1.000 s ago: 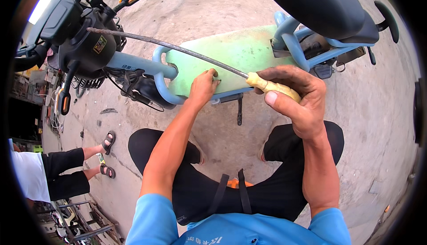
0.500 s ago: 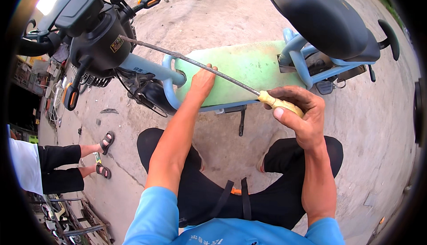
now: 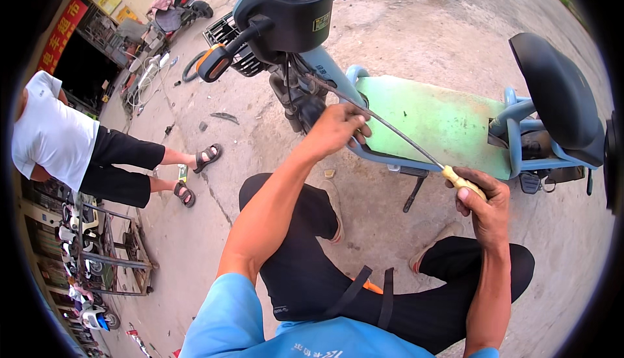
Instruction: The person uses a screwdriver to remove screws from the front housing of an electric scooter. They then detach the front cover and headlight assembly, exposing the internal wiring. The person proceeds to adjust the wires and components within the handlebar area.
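Observation:
A long screwdriver (image 3: 411, 140) slants across the blue electric scooter, its thin rusty shaft reaching up to the front column. My right hand (image 3: 489, 205) is closed round its yellowish handle (image 3: 463, 182), with dark grime on the fingers. Partway along the shaft, my left hand (image 3: 335, 130) has its thumb and forefinger curled in against the metal; its other fingers hang bent below. The shaft's tip lies beside the scooter's blue steering column (image 3: 326, 67), where dark parts make it hard to see what it touches. The pale green footboard (image 3: 429, 114) lies behind the shaft.
The black seat (image 3: 552, 91) rises at the right. Black front housing (image 3: 286, 20) and an orange turn signal (image 3: 213, 63) stand at the top. A kickstand (image 3: 413, 195) juts below the footboard. At left, a person (image 3: 62, 127) stands near a metal frame (image 3: 114, 251).
The view has swung left, so the scooter sits farther right. My left hand has moved off the footboard towards the front column. The screwdriver's tip sits lower against the front; my right hand still grips it.

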A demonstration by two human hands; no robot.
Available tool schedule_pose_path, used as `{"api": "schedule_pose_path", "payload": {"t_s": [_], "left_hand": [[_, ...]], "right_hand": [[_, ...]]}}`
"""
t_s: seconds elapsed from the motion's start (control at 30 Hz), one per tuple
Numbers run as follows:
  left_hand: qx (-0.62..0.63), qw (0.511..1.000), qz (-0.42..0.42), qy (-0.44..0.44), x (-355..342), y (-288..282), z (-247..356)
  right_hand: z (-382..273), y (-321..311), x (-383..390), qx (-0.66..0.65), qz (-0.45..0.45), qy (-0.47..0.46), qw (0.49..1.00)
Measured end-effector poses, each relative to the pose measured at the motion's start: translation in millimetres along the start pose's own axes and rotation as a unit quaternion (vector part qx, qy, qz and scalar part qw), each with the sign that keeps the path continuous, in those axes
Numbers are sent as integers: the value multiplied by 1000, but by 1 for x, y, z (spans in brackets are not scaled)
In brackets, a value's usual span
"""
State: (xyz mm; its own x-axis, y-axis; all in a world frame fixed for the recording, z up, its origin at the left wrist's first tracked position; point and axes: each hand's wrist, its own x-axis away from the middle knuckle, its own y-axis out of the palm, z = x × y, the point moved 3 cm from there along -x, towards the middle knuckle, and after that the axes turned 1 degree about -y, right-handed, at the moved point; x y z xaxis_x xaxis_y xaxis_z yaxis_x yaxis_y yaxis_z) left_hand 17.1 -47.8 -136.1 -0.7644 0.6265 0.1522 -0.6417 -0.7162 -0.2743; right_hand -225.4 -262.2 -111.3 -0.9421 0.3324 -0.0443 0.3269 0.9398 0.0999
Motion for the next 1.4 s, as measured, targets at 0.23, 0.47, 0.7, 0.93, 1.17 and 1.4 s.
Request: {"api": "schedule_pose_path", "payload": {"t_s": [0.23, 0.47, 0.7, 0.93, 1.17, 1.4], "left_hand": [[174, 908, 347, 157, 14, -86, 2], [339, 866, 330, 158, -6, -117, -1], [397, 855, 306, 133, -12, -123, -4], [340, 865, 327, 170, -10, -123, 2], [332, 891, 253, 181, -9, -125, 11], [323, 885, 273, 192, -14, -128, 8]], "right_hand": [[17, 52, -27, -39, 1, 27, 999], [25, 81, -50, -63, -13, 28, 998], [39, 94, -57, -51, -16, 37, 998], [56, 106, -54, -217, -4, 108, 970], [55, 105, -51, -236, -7, 125, 964], [57, 106, -54, -256, -1, 138, 957]]}}
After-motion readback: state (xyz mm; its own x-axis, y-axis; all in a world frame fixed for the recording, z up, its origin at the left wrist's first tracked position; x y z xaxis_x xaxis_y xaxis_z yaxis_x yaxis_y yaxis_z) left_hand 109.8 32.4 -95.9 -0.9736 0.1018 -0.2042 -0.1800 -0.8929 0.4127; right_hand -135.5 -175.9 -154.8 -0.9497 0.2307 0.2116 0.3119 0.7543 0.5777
